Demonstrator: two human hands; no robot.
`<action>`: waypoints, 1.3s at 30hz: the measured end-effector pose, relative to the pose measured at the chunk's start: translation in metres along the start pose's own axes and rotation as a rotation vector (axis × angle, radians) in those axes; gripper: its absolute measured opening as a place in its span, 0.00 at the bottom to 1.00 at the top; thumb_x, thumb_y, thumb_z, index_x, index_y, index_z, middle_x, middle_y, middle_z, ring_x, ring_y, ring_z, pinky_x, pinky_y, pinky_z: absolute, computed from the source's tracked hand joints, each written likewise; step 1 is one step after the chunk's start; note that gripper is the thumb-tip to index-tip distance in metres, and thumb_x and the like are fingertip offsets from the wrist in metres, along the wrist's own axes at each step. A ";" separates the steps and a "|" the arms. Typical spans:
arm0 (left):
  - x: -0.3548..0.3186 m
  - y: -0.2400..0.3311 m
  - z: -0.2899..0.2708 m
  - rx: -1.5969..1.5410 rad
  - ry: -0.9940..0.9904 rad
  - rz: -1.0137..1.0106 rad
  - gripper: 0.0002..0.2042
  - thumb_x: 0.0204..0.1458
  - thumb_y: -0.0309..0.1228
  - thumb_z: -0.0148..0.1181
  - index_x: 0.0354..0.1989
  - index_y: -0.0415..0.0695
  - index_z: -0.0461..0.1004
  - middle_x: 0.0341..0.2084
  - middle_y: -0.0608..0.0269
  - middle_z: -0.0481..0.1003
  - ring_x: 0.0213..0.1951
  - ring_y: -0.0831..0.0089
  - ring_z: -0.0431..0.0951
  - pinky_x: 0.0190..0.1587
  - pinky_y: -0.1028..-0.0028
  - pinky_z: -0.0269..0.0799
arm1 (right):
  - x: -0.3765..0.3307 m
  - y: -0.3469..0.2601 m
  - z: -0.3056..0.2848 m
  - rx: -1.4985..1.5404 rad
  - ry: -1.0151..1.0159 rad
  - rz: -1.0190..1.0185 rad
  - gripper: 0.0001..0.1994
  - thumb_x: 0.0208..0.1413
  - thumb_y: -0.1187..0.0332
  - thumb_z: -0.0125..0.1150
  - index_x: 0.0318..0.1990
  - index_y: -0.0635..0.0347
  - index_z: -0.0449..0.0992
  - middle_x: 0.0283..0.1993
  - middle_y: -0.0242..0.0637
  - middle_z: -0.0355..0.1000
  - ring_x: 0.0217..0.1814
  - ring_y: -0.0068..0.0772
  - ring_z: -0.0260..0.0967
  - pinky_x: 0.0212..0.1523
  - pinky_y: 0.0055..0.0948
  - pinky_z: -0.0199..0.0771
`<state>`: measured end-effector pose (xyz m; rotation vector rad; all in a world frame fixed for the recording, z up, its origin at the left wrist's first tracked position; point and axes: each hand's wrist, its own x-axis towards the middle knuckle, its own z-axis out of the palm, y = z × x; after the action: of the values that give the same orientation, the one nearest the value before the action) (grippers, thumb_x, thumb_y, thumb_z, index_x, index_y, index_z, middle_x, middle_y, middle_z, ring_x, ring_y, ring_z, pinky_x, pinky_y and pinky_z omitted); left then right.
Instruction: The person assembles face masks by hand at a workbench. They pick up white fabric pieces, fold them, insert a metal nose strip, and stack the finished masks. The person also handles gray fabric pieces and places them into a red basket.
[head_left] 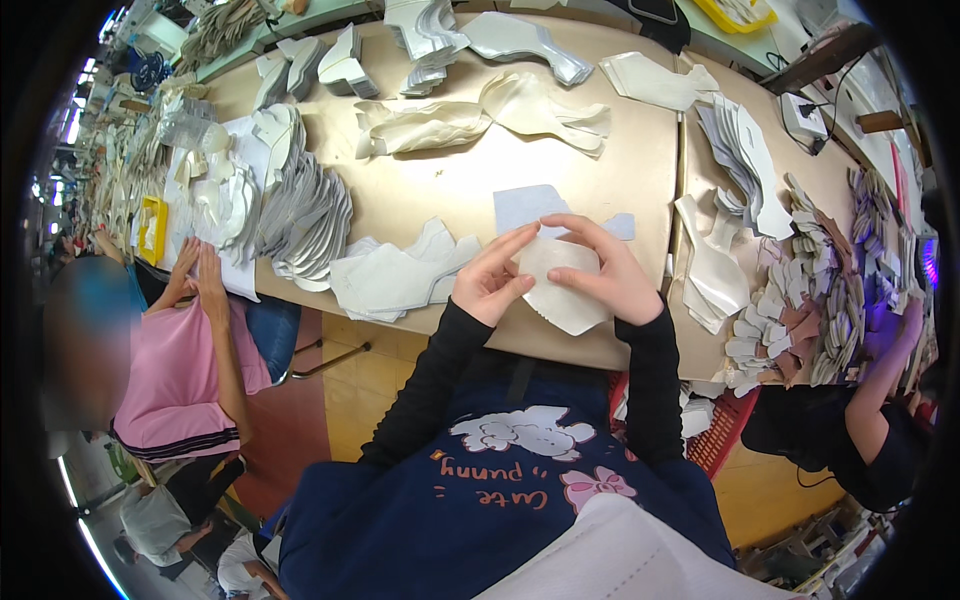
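Over the near edge of the table, a cream-coloured cut piece [566, 305], perhaps leather, is held between both hands. My right hand [618, 268] grips it with the thumb on its face and the fingers curved over its far edge. My left hand [494, 276] is closed at the piece's left side, fingertips and thumb at its edge. Just beyond the hands lie a pale blue-grey sheet piece [515, 204] and a smaller blue-grey scrap [621, 226]. To the left of my hands is a loose pile of white cut pieces [395, 275].
Fanned grey-white pieces [305, 225] stand at the left, and curved cream pieces [430, 130] lie farther back. On the right are a stack of pieces [745, 165] and folded cream pieces [712, 265]. A person in pink [190, 370] works at the left. A red basket [722, 435] sits below the table.
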<state>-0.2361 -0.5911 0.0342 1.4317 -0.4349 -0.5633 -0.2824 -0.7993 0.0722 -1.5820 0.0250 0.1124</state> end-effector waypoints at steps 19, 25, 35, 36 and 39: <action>0.031 -0.039 -0.014 1.072 -0.085 0.228 0.23 0.54 0.32 0.63 0.60 0.48 0.71 0.65 0.59 0.66 0.68 0.60 0.62 0.70 0.45 0.49 | -0.052 -0.009 -0.012 -0.271 0.097 0.217 0.12 0.53 0.78 0.66 0.46 0.62 0.83 0.36 0.36 0.75 0.41 0.26 0.73 0.45 0.24 0.71; 0.005 -0.037 0.001 0.972 0.035 0.340 0.18 0.51 0.28 0.65 0.52 0.50 0.77 0.59 0.63 0.72 0.63 0.60 0.70 0.67 0.46 0.56 | -0.039 -0.004 -0.009 -0.207 0.076 0.255 0.12 0.53 0.74 0.68 0.46 0.64 0.83 0.45 0.42 0.81 0.50 0.32 0.77 0.55 0.27 0.72; -0.006 -0.043 -0.004 0.942 0.303 0.367 0.08 0.46 0.26 0.66 0.36 0.48 0.82 0.41 0.69 0.78 0.46 0.64 0.75 0.54 0.61 0.64 | 0.003 0.026 -0.005 -0.307 0.038 0.179 0.16 0.51 0.75 0.69 0.48 0.66 0.81 0.47 0.39 0.81 0.48 0.26 0.75 0.53 0.26 0.72; -0.006 -0.043 -0.003 0.937 0.301 0.355 0.07 0.47 0.26 0.66 0.36 0.48 0.81 0.40 0.69 0.78 0.46 0.64 0.75 0.55 0.61 0.63 | 0.006 0.029 -0.005 -0.302 0.040 0.201 0.16 0.51 0.75 0.69 0.49 0.66 0.81 0.47 0.39 0.81 0.48 0.25 0.75 0.53 0.26 0.73; -0.005 -0.043 -0.002 0.943 0.299 0.323 0.07 0.47 0.27 0.65 0.35 0.49 0.80 0.39 0.70 0.77 0.46 0.65 0.74 0.55 0.63 0.62 | 0.011 0.036 -0.007 -0.290 0.023 0.195 0.16 0.51 0.75 0.69 0.49 0.66 0.81 0.47 0.39 0.81 0.49 0.24 0.75 0.53 0.26 0.73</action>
<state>-0.2430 -0.5885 -0.0082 2.2365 -0.7205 0.1737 -0.2740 -0.8064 0.0357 -1.8689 0.1884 0.2605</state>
